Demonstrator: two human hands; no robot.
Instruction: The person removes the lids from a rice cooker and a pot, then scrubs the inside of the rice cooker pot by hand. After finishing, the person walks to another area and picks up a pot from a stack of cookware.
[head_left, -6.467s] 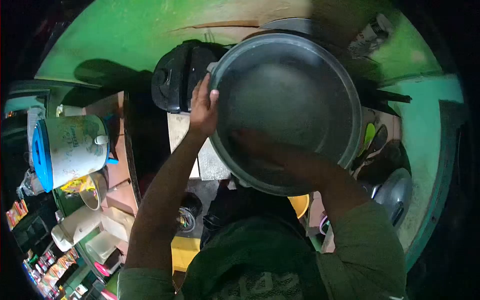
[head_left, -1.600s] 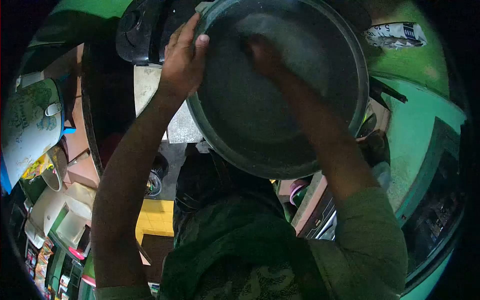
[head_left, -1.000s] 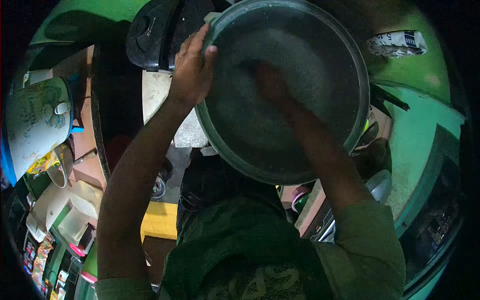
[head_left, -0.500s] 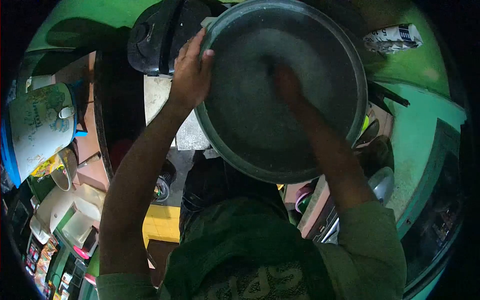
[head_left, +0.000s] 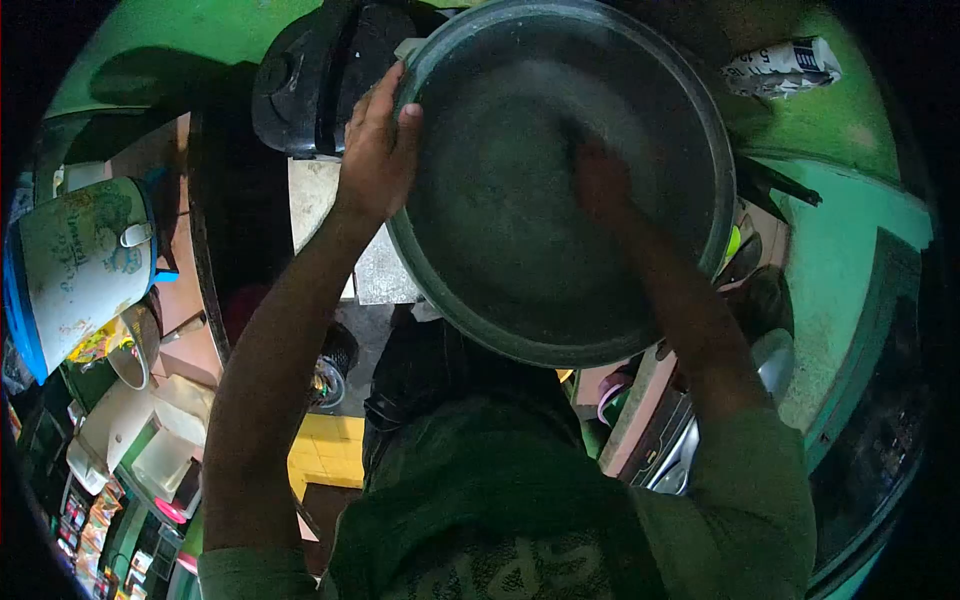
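The left hand (head_left: 380, 160), thumb spread from its fingers, is bracing the large pan (head_left: 480, 215) at left while the right hand (head_left: 603, 180), finger pose unclear, is working inside, apparently unfinished.

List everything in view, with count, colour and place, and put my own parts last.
Round basin: 1, grey, centre
Lidded appliance: 1, black, upper left, beside the basin
Drum with tap: 1, whitish with blue, far left
Packet: 1, mostly yellow, below the drum
Plastic containers: at least 2, pale, lower left
Tiled surface: 1, yellow, lower left of centre
Printed packet: 1, white and black, upper right
Wall: green, top and right
Left hand: 1, brown, at the basin's left rim
Right hand: 1, dark and blurred, inside the basin's outline
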